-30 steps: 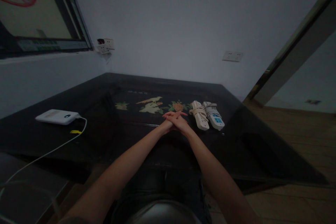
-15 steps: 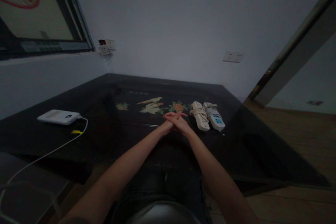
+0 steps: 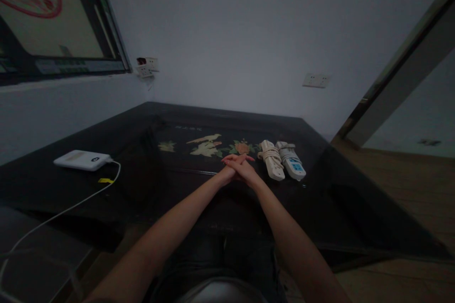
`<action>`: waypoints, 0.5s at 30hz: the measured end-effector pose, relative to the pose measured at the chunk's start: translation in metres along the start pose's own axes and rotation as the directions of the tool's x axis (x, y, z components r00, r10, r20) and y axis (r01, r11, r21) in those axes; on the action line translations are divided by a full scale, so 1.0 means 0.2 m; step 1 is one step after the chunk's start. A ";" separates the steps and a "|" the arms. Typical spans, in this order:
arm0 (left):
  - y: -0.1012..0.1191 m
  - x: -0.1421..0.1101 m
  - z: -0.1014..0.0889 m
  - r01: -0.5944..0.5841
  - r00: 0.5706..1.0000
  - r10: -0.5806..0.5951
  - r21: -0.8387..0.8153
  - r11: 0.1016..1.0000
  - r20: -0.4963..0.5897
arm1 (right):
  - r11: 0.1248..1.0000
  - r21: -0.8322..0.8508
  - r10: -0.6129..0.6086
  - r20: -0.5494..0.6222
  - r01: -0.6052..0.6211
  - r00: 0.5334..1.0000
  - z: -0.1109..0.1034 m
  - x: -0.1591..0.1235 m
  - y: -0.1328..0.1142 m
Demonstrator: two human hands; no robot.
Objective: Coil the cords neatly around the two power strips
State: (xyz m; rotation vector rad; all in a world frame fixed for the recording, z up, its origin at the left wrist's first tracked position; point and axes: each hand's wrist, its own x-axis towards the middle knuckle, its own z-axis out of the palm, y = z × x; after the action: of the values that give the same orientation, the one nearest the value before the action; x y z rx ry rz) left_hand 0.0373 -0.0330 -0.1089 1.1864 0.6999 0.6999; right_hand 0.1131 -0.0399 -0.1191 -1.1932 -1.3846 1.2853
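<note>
My left hand and my right hand are clasped together over the front part of the dark table. Their fingers cross and interlace, closed on each other, with no object visible in them. Just right of my right hand lie two power strips, one cream-white and one white with blue sockets. Each has its cord wound around its body. Beyond my fingertips is a flower-and-bird picture on the tabletop.
A white power bank lies at the table's left, its white cable running over the front edge. Beside it is a small yellow tag. Wall sockets are at the back, more sockets in the corner, and a window at left.
The view has shifted slightly, so the scene sits a little lower in the picture. My hands stay clasped in the same place, and the objects on the table have not moved.
</note>
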 end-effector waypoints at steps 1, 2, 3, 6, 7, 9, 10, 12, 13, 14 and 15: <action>0.00 0.00 0.00 0.011 1.000 -0.012 -0.013 1.000 -0.008 | 1.000 0.000 0.002 -0.002 -0.002 1.000 0.00 0.00 0.00; 0.00 0.00 0.00 0.014 1.000 -0.015 -0.021 1.000 -0.015 | 1.000 0.000 0.004 -0.004 -0.004 1.000 0.00 0.00 0.00; 0.00 0.00 0.00 0.014 1.000 -0.014 -0.027 1.000 -0.021 | 1.000 0.000 0.003 -0.007 -0.003 1.000 0.00 0.00 -0.01; 0.01 0.00 0.01 0.008 0.998 -0.010 -0.039 0.999 -0.054 | 1.000 -0.004 -0.001 -0.016 0.001 1.000 0.00 0.01 0.00; 0.01 0.00 0.01 0.005 0.998 -0.008 -0.042 0.999 -0.069 | 1.000 -0.007 0.001 -0.017 -0.001 1.000 0.00 0.01 0.00; 0.01 0.00 0.02 0.000 0.995 -0.004 -0.046 0.999 -0.099 | 1.000 -0.012 0.012 -0.016 -0.012 1.000 0.00 0.01 0.00; 0.01 0.00 0.02 -0.003 0.993 -0.003 -0.047 0.999 -0.115 | 1.000 -0.015 0.019 -0.014 -0.019 1.000 0.00 0.01 0.00; 0.01 0.00 0.02 -0.007 0.989 0.000 -0.047 0.999 -0.148 | 1.000 -0.017 0.026 -0.011 -0.026 1.000 0.00 0.00 0.00; 0.01 0.00 0.02 -0.009 0.986 0.002 -0.047 0.999 -0.164 | 1.000 -0.017 0.025 -0.010 -0.025 1.000 0.00 0.00 0.00; 0.01 0.00 0.02 -0.012 0.983 0.004 -0.046 0.999 -0.182 | 1.000 -0.015 0.022 -0.008 -0.022 1.000 0.00 0.00 0.00; 0.01 0.00 0.02 -0.015 0.979 0.006 -0.044 0.999 -0.202 | 1.000 -0.014 0.019 -0.006 -0.019 1.000 0.00 0.00 0.00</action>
State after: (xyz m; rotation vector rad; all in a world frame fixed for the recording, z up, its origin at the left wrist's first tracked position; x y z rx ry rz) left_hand 0.0396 -0.0346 -0.1072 1.0877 0.8432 0.8494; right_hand 0.1135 -0.0391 -0.1191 -1.2216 -1.3826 1.2863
